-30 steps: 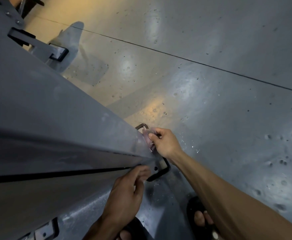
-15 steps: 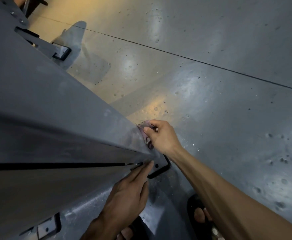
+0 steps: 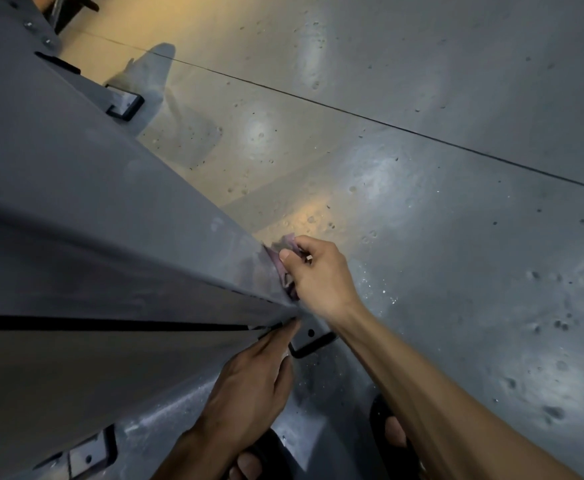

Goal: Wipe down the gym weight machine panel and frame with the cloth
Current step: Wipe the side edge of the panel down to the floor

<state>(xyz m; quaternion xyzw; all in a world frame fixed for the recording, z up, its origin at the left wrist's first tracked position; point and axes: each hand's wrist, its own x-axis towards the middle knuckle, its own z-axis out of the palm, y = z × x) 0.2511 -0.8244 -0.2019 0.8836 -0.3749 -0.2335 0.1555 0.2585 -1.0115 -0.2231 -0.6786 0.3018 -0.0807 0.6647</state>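
While the left hand [image 3: 249,386] rests flat, the right hand [image 3: 318,275] clutches the bunched cloth [image 3: 285,268] against the panel [image 3: 110,209].

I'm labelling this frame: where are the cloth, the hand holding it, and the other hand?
cloth [image 3: 285,251]: head view, bunched pinkish folds against the panel edge.
right hand [image 3: 320,278]: head view, back of hand.
left hand [image 3: 252,386]: head view, back of hand.

floor [image 3: 422,81]: grey glossy concrete, pitted, warm light patches
seam [image 3: 387,123]: thin dark line running diagonally across floor
machine foot near [image 3: 313,336]: black-edged plate with a hole, flat on floor
machine foot far [image 3: 124,102]: same kind, upper left
machine foot lower left [image 3: 88,453]: bolted plate
sandalled feet [image 3: 392,433]: standing on floor, bottom edge
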